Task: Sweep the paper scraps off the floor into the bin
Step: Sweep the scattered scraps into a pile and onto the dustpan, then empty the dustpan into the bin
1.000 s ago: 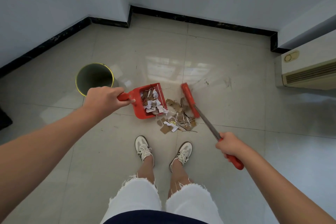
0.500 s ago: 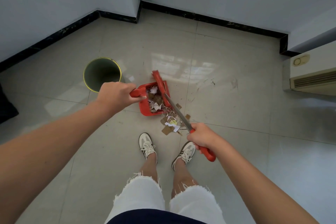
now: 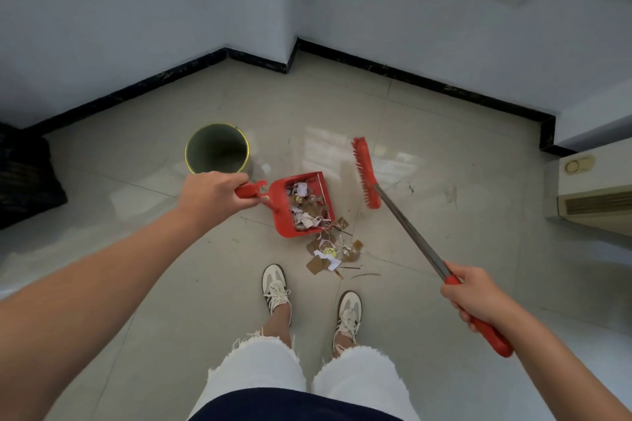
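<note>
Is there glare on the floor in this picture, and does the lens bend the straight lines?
Head view: yes, pale glare patches shine on the floor beyond the dustpan and beside the broom; the wide lens slightly bows the black skirting near the edges; the scraps look sharp, without clear motion blur.

Glossy tile floor [image 3: 444,335]; red plastic dustpan [image 3: 284,212].

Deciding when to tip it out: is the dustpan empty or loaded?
Loaded: white and brown scraps lie in the dustpan; more lie on the floor.
</note>
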A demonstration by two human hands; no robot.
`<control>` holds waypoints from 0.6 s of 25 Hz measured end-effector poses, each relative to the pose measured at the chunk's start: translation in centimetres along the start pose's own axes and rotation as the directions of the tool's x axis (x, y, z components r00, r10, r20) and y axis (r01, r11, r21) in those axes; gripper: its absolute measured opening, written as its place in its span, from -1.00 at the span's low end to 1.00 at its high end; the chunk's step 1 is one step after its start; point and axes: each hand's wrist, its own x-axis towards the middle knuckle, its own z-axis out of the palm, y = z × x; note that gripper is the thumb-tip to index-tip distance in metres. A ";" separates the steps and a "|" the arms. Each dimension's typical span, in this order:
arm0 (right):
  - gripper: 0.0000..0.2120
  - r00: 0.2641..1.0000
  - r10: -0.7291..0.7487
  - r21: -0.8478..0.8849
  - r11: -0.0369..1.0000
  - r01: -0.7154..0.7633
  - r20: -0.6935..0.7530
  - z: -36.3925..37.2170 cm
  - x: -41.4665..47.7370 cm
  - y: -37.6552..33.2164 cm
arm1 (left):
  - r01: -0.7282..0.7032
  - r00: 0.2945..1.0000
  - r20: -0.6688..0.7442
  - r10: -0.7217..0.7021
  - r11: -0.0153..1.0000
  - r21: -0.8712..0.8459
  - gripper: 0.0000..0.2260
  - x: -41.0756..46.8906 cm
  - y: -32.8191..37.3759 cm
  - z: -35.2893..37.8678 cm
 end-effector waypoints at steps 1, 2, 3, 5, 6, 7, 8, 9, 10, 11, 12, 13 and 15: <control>-0.70 1.000 0.002 -0.005 1.000 -0.002 -0.001 -0.9 0.3 0.6 | 0.024 0.999 -0.021 -0.024 1.000 0.009 -0.47 -1.0 0.4 -0.6; -0.72 1.000 0.007 -0.014 1.000 -0.007 0.002 -1.8 0.6 1.3 | 0.058 0.997 -0.044 -0.058 0.998 0.015 -0.46 -2.1 0.9 -1.2; -0.74 1.000 0.015 -0.026 1.000 -0.015 0.005 -2.6 1.0 2.0 | 0.103 0.993 -0.066 -0.102 0.995 0.016 -0.45 -3.0 1.4 -1.8; -0.73 0.999 0.028 -0.049 0.998 -0.027 0.015 -4.0 1.7 3.2 | 0.201 0.973 -0.111 -0.200 0.980 0.000 -0.45 -4.9 2.9 -3.6; -0.72 0.999 0.031 -0.059 0.998 -0.029 0.027 -4.7 2.0 3.6 | 0.251 0.959 -0.135 -0.251 0.968 -0.017 -0.47 -6.0 3.8 -4.7; -0.71 0.999 0.034 -0.066 0.997 -0.032 0.036 -5.2 2.3 3.9 | 0.297 0.941 -0.155 -0.300 0.954 -0.045 -0.49 -7.0 4.7 -5.8; -0.71 0.999 0.034 -0.073 0.997 -0.031 0.038 -5.7 2.7 4.2 | 0.348 0.919 -0.166 -0.358 0.934 -0.085 -0.49 -8.1 5.5 -6.8; -0.71 0.999 0.028 -0.082 0.996 -0.025 0.038 -6.1 3.0 4.4 | 0.397 0.893 -0.175 -0.415 0.908 -0.132 -0.50 -9.3 6.3 -7.9; -0.70 0.999 0.025 -0.091 0.996 -0.021 0.043 -6.5 3.3 4.6 | 0.447 0.861 -0.180 -0.476 0.876 -0.178 -0.53 -10.6 6.8 -8.9; -0.71 0.998 0.022 -0.101 0.995 -0.016 0.055 -6.8 3.5 4.7 | 0.496 0.820 -0.196 -0.537 0.839 -0.224 -0.55 -12.1 7.2 -9.7; -0.72 0.998 0.021 -0.113 0.993 -0.014 0.063 -7.1 3.7 4.8 | 0.536 0.779 -0.205 -0.592 0.799 -0.271 -0.52 -13.5 7.3 -10.5; -0.73 0.998 0.016 -0.126 0.992 -0.007 0.068 -7.3 3.9 4.8 | 0.560 0.745 -0.209 -0.633 0.765 -0.317 -0.47 -14.9 7.3 -11.2; -0.79 0.996 0.006 -0.150 0.989 0.008 0.091 -7.5 3.8 4.6 | 0.572 0.677 -0.222 -0.702 0.692 -0.441 -0.47 -17.7 7.2 -12.5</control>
